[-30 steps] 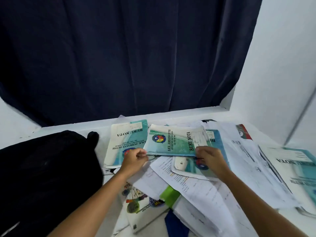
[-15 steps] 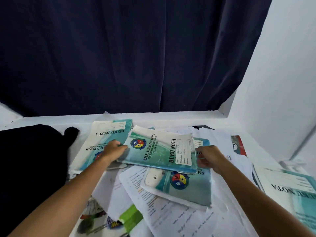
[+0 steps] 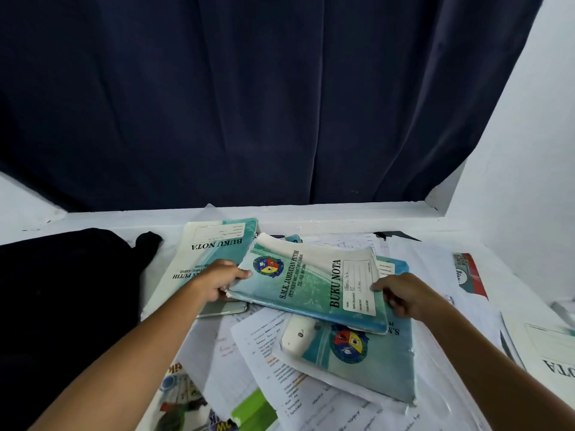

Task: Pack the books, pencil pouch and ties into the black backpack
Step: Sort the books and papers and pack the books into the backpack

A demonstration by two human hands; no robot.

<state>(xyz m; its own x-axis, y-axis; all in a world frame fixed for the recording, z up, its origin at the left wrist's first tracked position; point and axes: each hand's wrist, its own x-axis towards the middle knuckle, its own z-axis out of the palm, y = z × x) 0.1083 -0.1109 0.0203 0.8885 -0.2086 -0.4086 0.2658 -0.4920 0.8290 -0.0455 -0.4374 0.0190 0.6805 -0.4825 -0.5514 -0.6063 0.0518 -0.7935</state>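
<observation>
A teal "BUKU NOTA" notebook (image 3: pixel 308 284) is lifted slightly above the pile in the middle of the table. My left hand (image 3: pixel 219 279) grips its left edge and my right hand (image 3: pixel 404 293) grips its right edge. Another teal notebook (image 3: pixel 367 356) lies beneath it, and one more (image 3: pixel 211 247) lies to the left under my left hand. The black backpack (image 3: pixel 62 306) sits at the left side of the table. No pencil pouch or ties can be made out.
Loose printed sheets (image 3: pixel 280 384) cover the white table. A white phone-like object (image 3: pixel 298 335) lies on the lower notebook. A colourful book (image 3: pixel 183 399) is at the bottom left, another notebook (image 3: pixel 547 346) at the right edge. A dark curtain (image 3: pixel 249 104) hangs behind.
The held notebook has turned a little and shifted left between both hands. The view has moved closer and to the right, so less of the backpack shows.
</observation>
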